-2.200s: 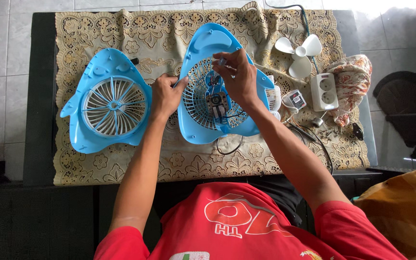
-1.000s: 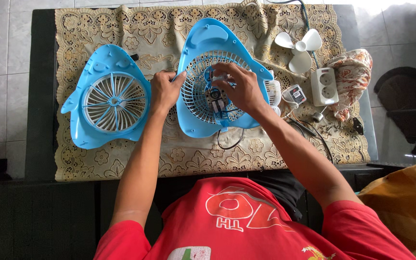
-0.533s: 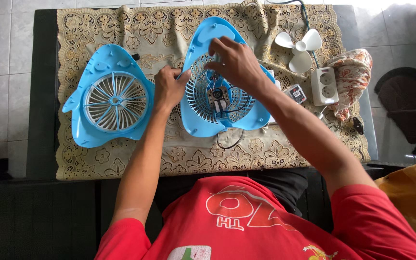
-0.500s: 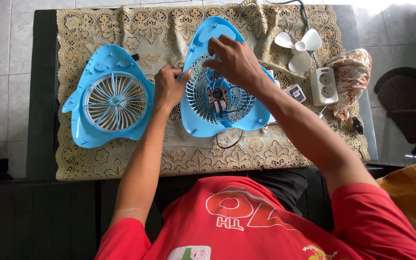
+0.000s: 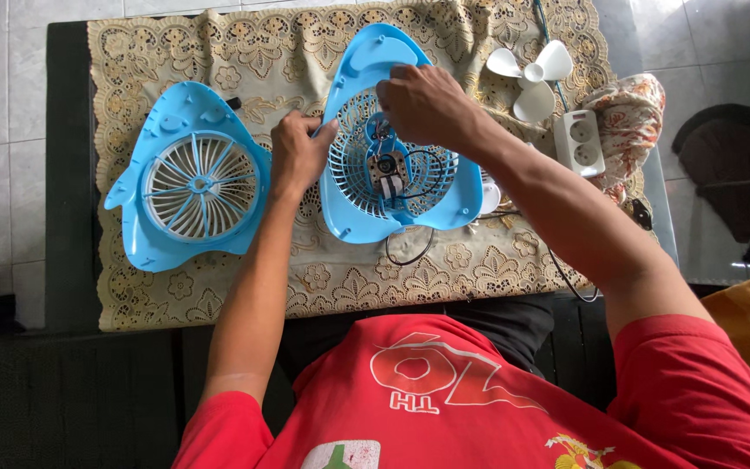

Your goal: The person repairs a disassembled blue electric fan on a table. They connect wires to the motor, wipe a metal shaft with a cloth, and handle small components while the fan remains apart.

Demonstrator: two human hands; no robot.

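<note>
Fan shell (image 5: 351,208) holds motor (image 5: 386,169) (wired).

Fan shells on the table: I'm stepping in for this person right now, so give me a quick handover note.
Left hand grips the left rim of the rear shell. Right hand pinches at the wires above the motor.
Front shell lies apart at left; blade and socket strip at right, all on the lace cloth.
Done: fan opened, blade off.
Left: motor wiring, blade and front shell not yet refitted.
</note>
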